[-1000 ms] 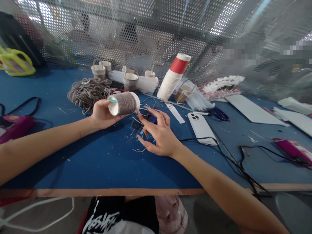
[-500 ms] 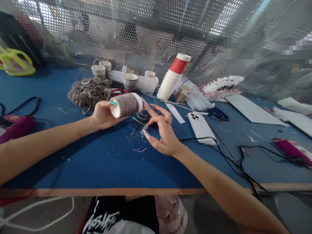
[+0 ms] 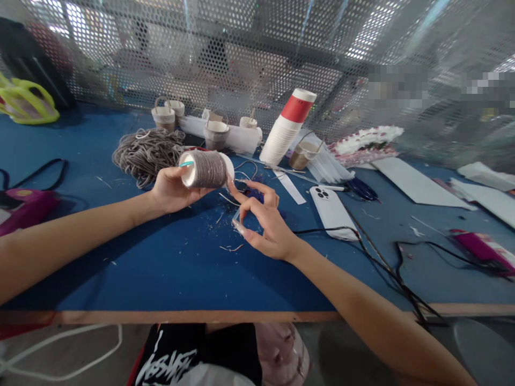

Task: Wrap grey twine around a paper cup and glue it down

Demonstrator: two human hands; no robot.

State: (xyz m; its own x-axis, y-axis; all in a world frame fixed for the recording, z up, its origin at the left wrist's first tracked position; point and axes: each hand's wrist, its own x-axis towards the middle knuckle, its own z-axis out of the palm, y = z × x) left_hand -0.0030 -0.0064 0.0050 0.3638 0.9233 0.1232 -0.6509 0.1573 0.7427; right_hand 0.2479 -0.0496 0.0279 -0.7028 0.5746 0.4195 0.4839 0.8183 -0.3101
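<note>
My left hand (image 3: 171,187) is closed round a white paper cup (image 3: 207,169) wound with grey cord. The cup lies sideways above the table, its left end turned partly towards me. A teal thumbnail rests on that left end. My right hand (image 3: 263,220) is just right of the cup, its index finger stretched to the cup's right rim. Between thumb and middle finger it pinches a small clear piece (image 3: 236,215), too small to name exactly. Behind the left hand lies a heap of grey cord (image 3: 147,155).
Several small cord-wrapped cups with handles, like this cup (image 3: 216,135), stand at the back. A leaning stack of paper cups (image 3: 281,128) is behind my right hand. A white phone (image 3: 332,212), black cables (image 3: 378,260) and a purple object (image 3: 480,249) lie rightward. Mesh (image 3: 241,53) rises behind.
The cup has tilted and shifted slightly left in my left hand. My right index finger has lowered against the cup's right rim.
</note>
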